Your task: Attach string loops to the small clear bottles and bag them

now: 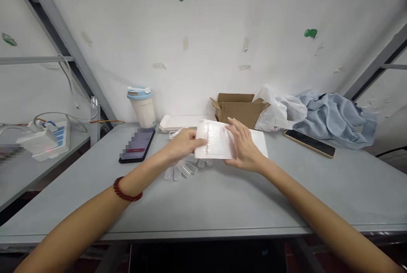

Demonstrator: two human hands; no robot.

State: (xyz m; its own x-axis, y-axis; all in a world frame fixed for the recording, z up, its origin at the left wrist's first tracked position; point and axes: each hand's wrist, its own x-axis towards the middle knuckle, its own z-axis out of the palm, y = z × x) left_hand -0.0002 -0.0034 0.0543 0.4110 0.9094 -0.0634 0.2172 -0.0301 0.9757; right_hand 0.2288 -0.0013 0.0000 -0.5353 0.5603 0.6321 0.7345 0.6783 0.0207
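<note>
Both of my hands hold a white, glossy plastic packet [215, 141] just above the grey table [203, 205]. My left hand [182, 145] grips its left edge with closed fingers; a red bead bracelet [126, 190] sits on that wrist. My right hand [243, 146] holds the packet's right side, thumb on top and fingers curled behind. Below the packet lie several small clear plastic tubes [182, 169] on the table. A white sheet [259, 141] lies under my right hand.
A dark phone [137, 146] lies left of my hands, a cup with a blue lid [141, 105] behind it. At the back: a white tray [181, 122], an open cardboard box [238, 107], a plastic bag [280, 112], blue cloth [333, 116], another phone [310, 143]. A power strip [43, 139] sits far left.
</note>
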